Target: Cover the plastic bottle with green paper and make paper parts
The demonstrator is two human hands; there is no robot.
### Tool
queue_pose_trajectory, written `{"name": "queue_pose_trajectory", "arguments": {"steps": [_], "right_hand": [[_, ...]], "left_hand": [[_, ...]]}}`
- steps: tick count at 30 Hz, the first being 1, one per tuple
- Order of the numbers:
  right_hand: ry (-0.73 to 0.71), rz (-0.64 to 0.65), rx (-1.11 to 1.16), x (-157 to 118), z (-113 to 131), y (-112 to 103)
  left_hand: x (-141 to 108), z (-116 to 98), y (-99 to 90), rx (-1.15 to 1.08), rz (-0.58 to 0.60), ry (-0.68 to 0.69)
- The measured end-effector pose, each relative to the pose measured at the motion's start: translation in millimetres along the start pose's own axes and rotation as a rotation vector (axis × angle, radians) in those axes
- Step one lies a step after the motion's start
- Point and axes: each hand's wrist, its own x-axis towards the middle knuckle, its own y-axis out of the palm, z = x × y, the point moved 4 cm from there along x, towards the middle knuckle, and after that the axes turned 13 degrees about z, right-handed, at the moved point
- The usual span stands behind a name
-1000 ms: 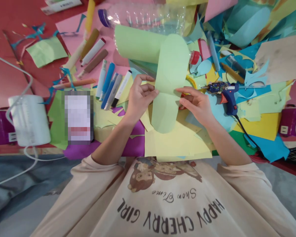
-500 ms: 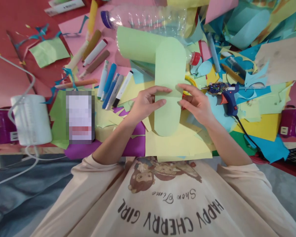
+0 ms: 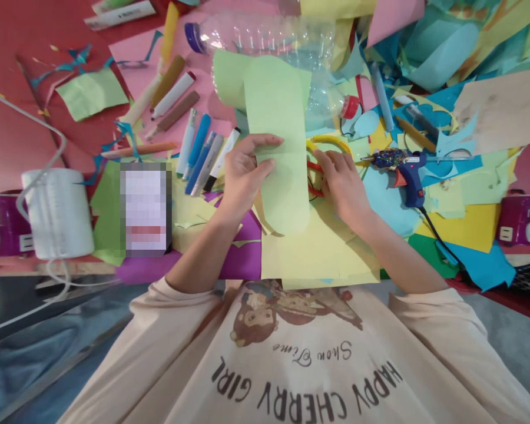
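My left hand (image 3: 246,174) pinches a light green paper strip (image 3: 280,112) with rounded ends by its left edge, between thumb and fingers. A crease crosses the strip near those fingertips. To the right of the strip, my right hand (image 3: 345,187) has its fingers curled over the yellow and red handles of what look like scissors (image 3: 331,140); the thumb is mostly hidden, and so are the blades. Behind the strip's upper end lies a rolled light green paper (image 3: 229,79). Pale yellow paper (image 3: 327,259) spreads beneath both hands.
Clear plastic bottles (image 3: 265,32) lie at the back. Several markers (image 3: 197,147) are on the left, near a blurred phone (image 3: 145,206) and a white corded box (image 3: 58,213). A blue glue gun (image 3: 408,171) with a cord lies right, among paper scraps (image 3: 468,227).
The green strip has moved left with my left hand and tilted slightly. My right hand has let go of its right edge and is now on the scissors handles.
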Motion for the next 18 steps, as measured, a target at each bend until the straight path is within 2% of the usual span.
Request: {"name": "queue_pose_trajectory", "arguments": {"steps": [6,10,14,18], "right_hand": [[0.043,-0.006,-0.024,23,5,0],[0.057,0.022,0.013,22,10,-17],[0.08,-0.032,0.279,-2,2,-45],[0.099,-0.065,0.723,-37,-25,-60]], "left_hand": [[-1,-6,-0.6,0.059,-0.016,0.068],[-3,-14,-2.0,0.056,-0.04,0.158],[-7,-20,-2.4,0.134,-0.103,0.115],[-7,-18,-0.2,0.179,-0.093,0.052]]}}
